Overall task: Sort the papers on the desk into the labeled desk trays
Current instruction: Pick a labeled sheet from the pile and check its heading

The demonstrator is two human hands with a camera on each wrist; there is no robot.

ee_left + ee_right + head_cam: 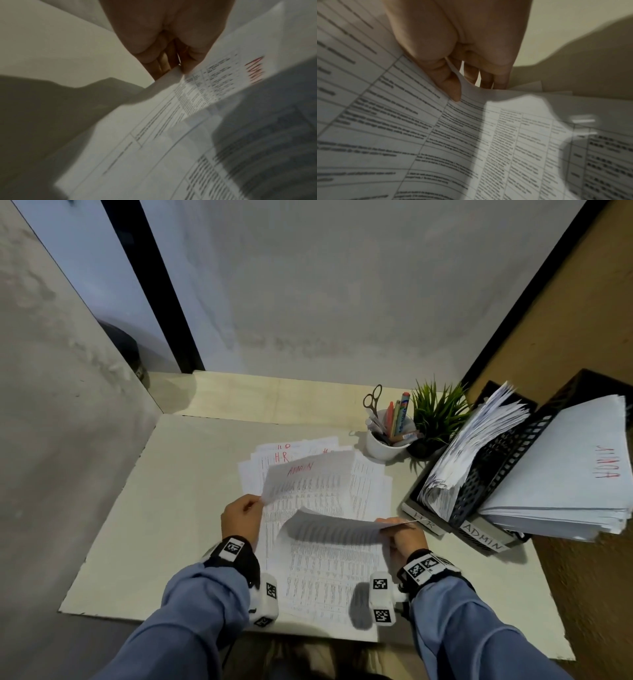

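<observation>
A loose pile of printed papers (325, 563) lies mid-desk, some with red HR headings at the far end. My left hand (257, 502) pinches the near left corner of a lifted sheet marked ADMIN (308, 477) in red. The left wrist view shows thumb and fingers (188, 65) closed on that sheet's (221, 77) edge. My right hand (394, 524) pinches the right edge of a second curled sheet (335, 527) raised above the pile. The thumb (452, 88) presses this sheet (471, 93) against the fingers. Two black trays stand right: HR (424, 520) and ADMIN (484, 538), both stuffed with papers.
A white cup (387, 445) with pens and scissors and a small green plant (436, 416) stand behind the pile, beside the trays. Walls close in at the back and left. The desk mat's (144, 525) front edge runs near my forearms.
</observation>
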